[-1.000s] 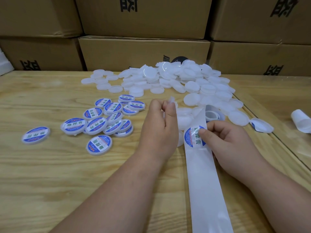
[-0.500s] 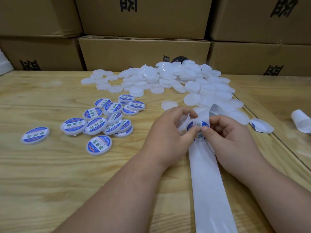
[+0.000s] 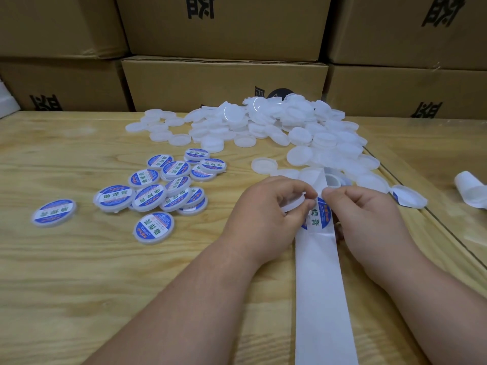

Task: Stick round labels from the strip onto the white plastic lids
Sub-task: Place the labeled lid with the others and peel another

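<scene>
A white backing strip (image 3: 317, 285) runs from the bottom edge up to my hands. On it sits a round blue and white label (image 3: 317, 216), partly lifted. My left hand (image 3: 268, 209) holds a plain white lid (image 3: 292, 205) in its curled fingers, and its fingertips touch the label's left edge. My right hand (image 3: 363, 212) pinches the strip and the label's top edge. A heap of plain white lids (image 3: 276, 127) lies behind. Several labelled lids (image 3: 168, 183) lie to the left.
Cardboard boxes (image 3: 224, 83) stand stacked along the back of the wooden table (image 3: 79, 272). A curled length of used backing (image 3: 408, 197) lies right of my hands, and another white roll (image 3: 471, 191) sits at the far right. One labelled lid (image 3: 54, 213) lies apart at the left.
My left hand came down from above the strip with the lid and met the right hand at the label. The label's edge has lifted off the backing.
</scene>
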Tool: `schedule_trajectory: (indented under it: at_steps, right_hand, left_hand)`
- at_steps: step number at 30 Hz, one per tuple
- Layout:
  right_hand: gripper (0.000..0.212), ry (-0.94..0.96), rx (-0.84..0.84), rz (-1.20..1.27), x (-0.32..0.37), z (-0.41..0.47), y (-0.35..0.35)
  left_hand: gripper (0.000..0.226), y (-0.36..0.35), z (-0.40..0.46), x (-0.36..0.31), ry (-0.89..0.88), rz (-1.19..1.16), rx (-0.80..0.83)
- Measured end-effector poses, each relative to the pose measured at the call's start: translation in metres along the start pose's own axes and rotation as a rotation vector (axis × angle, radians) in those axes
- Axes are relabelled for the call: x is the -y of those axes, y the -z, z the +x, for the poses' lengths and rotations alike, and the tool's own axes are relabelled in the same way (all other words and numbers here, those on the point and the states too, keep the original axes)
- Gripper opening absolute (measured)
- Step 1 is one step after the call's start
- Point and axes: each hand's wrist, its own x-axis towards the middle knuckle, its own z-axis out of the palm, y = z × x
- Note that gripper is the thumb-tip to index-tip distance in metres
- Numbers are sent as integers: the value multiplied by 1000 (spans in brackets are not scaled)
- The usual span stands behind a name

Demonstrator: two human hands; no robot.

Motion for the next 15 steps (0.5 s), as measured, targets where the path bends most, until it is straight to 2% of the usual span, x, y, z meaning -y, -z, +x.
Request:
schedule_trajectory:
  at_steps: [2, 7, 15]
  right_hand:
    - [29, 2, -6, 19, 0, 0, 0]
    - [19, -9, -1, 124, 3, 1, 0]
    - [17, -75, 1, 193, 6, 1, -2]
  left_hand:
    - [8, 0, 0, -1, -1, 6, 5]
    - [21, 0, 0, 0, 37, -16, 19]
    - [9, 1, -1, -2, 91, -13, -5]
